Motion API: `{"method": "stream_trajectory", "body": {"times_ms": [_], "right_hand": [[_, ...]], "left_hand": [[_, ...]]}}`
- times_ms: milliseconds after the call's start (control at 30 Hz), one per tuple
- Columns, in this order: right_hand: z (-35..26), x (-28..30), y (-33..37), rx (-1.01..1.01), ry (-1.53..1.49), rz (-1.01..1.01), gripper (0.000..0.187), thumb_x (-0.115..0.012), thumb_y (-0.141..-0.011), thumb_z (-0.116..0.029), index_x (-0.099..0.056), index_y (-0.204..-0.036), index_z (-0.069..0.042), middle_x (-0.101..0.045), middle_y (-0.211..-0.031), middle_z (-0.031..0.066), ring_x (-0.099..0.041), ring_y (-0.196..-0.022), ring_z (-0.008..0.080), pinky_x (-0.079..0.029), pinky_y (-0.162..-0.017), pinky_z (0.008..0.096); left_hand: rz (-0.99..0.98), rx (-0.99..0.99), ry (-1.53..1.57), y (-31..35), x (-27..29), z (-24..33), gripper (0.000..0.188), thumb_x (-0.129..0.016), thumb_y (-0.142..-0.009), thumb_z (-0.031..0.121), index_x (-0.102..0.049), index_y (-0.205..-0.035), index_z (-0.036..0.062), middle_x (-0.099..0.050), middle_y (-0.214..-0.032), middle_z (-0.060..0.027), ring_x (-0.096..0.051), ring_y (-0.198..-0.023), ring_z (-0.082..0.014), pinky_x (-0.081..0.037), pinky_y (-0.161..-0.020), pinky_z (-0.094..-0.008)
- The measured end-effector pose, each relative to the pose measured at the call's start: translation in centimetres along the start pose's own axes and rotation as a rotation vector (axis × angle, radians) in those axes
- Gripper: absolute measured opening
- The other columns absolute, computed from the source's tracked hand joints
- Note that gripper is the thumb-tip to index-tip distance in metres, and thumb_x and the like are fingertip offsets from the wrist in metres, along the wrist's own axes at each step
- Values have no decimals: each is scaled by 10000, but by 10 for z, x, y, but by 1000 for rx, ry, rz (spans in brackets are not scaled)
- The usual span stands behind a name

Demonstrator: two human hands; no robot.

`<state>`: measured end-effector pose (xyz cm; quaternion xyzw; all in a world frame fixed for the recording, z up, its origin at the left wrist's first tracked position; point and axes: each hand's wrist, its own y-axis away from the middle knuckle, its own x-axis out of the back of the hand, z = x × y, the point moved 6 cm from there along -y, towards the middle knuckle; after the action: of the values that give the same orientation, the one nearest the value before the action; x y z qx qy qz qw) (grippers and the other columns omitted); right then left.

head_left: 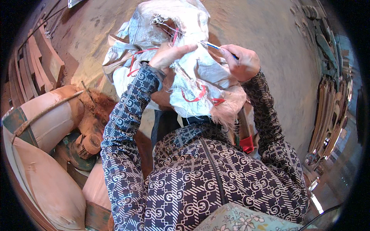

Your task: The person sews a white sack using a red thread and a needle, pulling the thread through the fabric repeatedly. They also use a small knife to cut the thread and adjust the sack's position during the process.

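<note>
Grasping slim blue-and-white stick with right fingers at one o'clock; pinching crumpled, frayed woven white sack, bearing thin red strips, at twelve o'clock with left fingers.

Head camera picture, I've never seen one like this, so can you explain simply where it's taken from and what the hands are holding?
There's no robot: these are a person's own bare hands, seen from above by a wide fisheye camera on their head, which bends straight edges. The left hand grips a white woven sack with red strips on it. The right hand holds a slim blue-and-white tool, its tip at the sack; its exact kind is unclear. Around them is a dusty floor, with wooden boards and a dust-coated machine on the left.
</note>
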<state>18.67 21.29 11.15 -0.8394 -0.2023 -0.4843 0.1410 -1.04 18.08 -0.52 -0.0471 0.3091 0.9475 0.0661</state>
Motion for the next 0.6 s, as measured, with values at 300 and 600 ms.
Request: {"method": "stream_trajectory", "body": {"times_ms": [300, 600], "right_hand": [[3, -31, 3, 58, 60, -191, 227, -572, -935, -328, -718, -928, -155, -695, -831, 92, -684, -801, 293, -540, -721, 420], [-16, -40, 17, 202, 73, -166, 251, -578, -931, -341, -661, -802, -142, -668, -747, 71, -670, -719, 288, -526, -604, 426]], "left_hand": [[39, 36, 398, 20, -4, -26, 233, -703, -836, 120, -693, -1026, -15, -710, -898, -58, -622, -712, -113, -479, -647, -243], [-105, 75, 569, 33, 3, -55, 237, -603, -908, 120, -659, -1088, -24, -702, -1008, -78, -676, -872, -167, -544, -785, -296]]}}
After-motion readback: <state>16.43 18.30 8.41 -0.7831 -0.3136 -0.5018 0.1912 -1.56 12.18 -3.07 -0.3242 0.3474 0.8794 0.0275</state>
